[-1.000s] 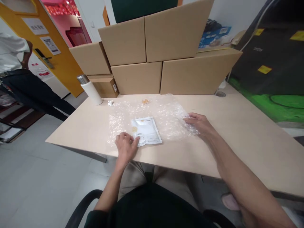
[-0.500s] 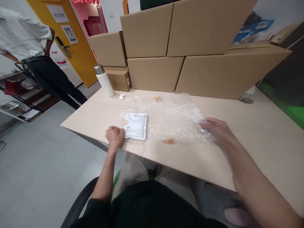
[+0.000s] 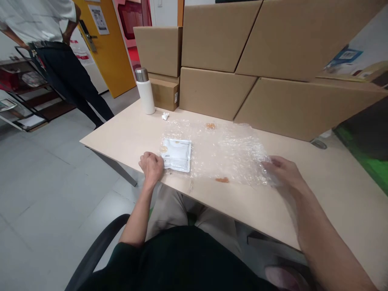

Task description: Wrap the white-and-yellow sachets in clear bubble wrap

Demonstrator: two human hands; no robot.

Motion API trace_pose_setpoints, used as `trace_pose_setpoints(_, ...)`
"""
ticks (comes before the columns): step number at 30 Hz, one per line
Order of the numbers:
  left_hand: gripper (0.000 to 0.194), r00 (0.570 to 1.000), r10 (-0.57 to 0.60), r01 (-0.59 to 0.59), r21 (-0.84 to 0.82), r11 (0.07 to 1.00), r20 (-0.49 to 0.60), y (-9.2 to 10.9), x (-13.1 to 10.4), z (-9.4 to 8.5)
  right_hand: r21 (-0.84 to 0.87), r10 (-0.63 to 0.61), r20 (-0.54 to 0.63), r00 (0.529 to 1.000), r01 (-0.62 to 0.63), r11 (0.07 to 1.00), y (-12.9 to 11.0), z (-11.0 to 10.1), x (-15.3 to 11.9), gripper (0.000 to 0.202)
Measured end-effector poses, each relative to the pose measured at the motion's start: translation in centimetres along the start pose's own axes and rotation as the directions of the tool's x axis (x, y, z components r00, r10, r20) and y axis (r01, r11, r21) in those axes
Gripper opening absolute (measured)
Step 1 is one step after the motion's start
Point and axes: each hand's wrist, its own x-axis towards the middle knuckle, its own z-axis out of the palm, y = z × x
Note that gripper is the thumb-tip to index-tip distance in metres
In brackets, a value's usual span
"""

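A sheet of clear bubble wrap [image 3: 212, 155] is spread flat over the table, with strips of brownish tape [image 3: 222, 180] at its near and far edges. On its left end lies a white, flat sealed pouch [image 3: 176, 155] with printing on it. My left hand [image 3: 152, 166] is closed in a fist at the sheet's left edge, right beside the pouch, and grips the wrap there; its fingertips are hidden. At the opposite end my right hand [image 3: 285, 171] pinches the wrap's right edge between thumb and fingers.
Stacked cardboard boxes [image 3: 212, 91] line the back of the table [image 3: 115, 139]. A white bottle with a metal cap [image 3: 146, 93] stands at the back left, near a crumpled white tissue [image 3: 165, 116]. Beyond the table's left side, a person [image 3: 57, 60] stands by a yellow door [image 3: 112, 60].
My viewpoint has shifted, so the boxes and bottle appear farther right. Both hands keep their places at the two ends of the bubble wrap, and the pouch stays on it.
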Motion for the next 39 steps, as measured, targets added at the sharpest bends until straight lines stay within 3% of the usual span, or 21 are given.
trace_pose_setpoints(2, 0.023, 1.0, -0.006, 0.006, 0.019, 1.0, 0.01, 0.1, 0.0, 0.0, -0.216, -0.164, -0.134, 0.977, 0.133, 0.967, -1.2, 0.2, 0.1, 0.039)
trace_pose_setpoints(3, 0.023, 1.0, -0.009, 0.009, 0.026, 1.0, 0.014, 0.1, 0.0, 0.1, -0.289, -0.28, -0.183, 0.942, 0.221, 0.931, -2.4, 0.6, -0.1, 0.04)
trace_pose_setpoints(5, 0.022, 1.0, -0.013, 0.013, 0.036, 0.999, 0.019, 0.2, -0.1, 0.0, -0.307, -0.512, -0.169, 0.842, 0.448, 0.839, -5.5, 2.3, -1.3, 0.042)
trace_pose_setpoints(7, 0.022, 1.0, -0.014, 0.013, 0.044, 0.999, 0.026, 0.4, -0.2, -0.1, -0.196, -0.643, -0.021, 0.765, 0.628, 0.753, -9.1, 5.3, -3.1, 0.036)
trace_pose_setpoints(9, 0.023, 0.999, -0.006, 0.004, 0.052, 0.999, 0.042, 0.6, -0.3, -0.4, -0.052, -0.731, 0.175, 0.66, 0.748, 0.662, -12.3, 9.0, -5.0, 0.035)
trace_pose_setpoints(11, 0.021, 0.998, 0.006, -0.008, 0.045, 0.999, 0.061, 0.6, -0.3, -0.8, 0.039, -0.763, 0.337, 0.551, 0.802, 0.596, -14.7, 12.8, -6.6, 0.039)
trace_pose_setpoints(13, 0.022, 0.996, -0.001, 0.0, 0.01, 1.0, 0.09, 0.5, 0.0, -1.4, 0.051, -0.742, 0.451, 0.496, 0.815, 0.577, -16.1, 15.8, -7.7, 0.041)
trace_pose_setpoints(16, 0.044, 0.978, -0.052, 0.063, -0.049, 0.997, 0.201, 0.0, 0.8, -2.1, -0.037, -0.666, 0.517, 0.538, 0.791, 0.61, -17.3, 18.1, -8.5, 0.042)
trace_pose_setpoints(19, 0.036, 0.949, -0.026, 0.079, -0.16, 0.984, 0.314, -0.6, 1.6, -2.5, -0.064, -0.628, 0.492, 0.604, 0.744, 0.665, -17.8, 18.4, -8.7, 0.044)
trace_pose_setpoints(21, 0.029, 0.951, 0.058, 0.044, -0.318, 0.947, 0.304, -0.5, 1.6, -2.7, -0.007, -0.614, 0.47, 0.634, 0.699, 0.716, -17.9, 18.1, -8.7, 0.044)
trace_pose_setpoints(24, 0.031, 0.964, 0.174, -0.045, -0.526, 0.849, 0.199, 1.1, 0.9, -3.3, 0.193, -0.595, 0.423, 0.683, 0.574, 0.796, -17.6, 17.4, -8.4, 0.048)
trace_pose_setpoints(26, 0.036, 0.956, 0.254, -0.116, -0.606, 0.787, 0.147, 3.1, 0.1, -3.7, 0.372, -0.546, 0.396, 0.738, 0.414, 0.831, -17.1, 16.8, -8.2, 0.05)
trace_pose_setpoints(28, 0.043, 0.921, 0.368, -0.2, -0.656, 0.728, 0.127, 5.3, -0.8, -3.8, 0.546, -0.438, 0.415, 0.798, 0.167, 0.821, -16.6, 16.3, -7.9, 0.051)
trace_pose_setpoints(31, 0.056, 0.815, 0.559, -0.352, -0.638, 0.685, 0.151, 8.5, -2.2, -3.2, 0.704, -0.218, 0.502, 0.837, -0.248, 0.666, -15.4, 15.5, -7.3, 0.056)
trace_pose_setpoints(34, 0.059, 0.748, 0.601, -0.433, -0.478, 0.764, 0.281, 10.8, -3.6, -1.8, 0.741, -0.047, 0.545, 0.837, -0.454, 0.495, -13.7, 14.0, -6.5, 0.048)
trace_pose_setpoints(36, 0.057, 0.74, 0.568, -0.467, -0.334, 0.819, 0.36, 11.7, -4.3, -0.8, 0.72, 0.017, 0.529, 0.848, -0.46, 0.519, -12.3, 12.6, -6.0, 0.038)
trace_pose_setpoints(37, 0.056, 0.733, 0.564, -0.495, -0.27, 0.826, 0.38, 12.0, -4.7, -0.4, 0.698, 0.047, 0.483, 0.874, -0.417, 0.583, -11.6, 11.8, -5.7, 0.034)
trace_pose_setpoints(39, 0.053, 0.715, 0.585, -0.569, -0.167, 0.805, 0.383, 12.5, -5.2, 0.3, 0.6, 0.054, 0.282, 0.958, -0.22, 0.769, -10.4, 10.5, -5.2, 0.03)
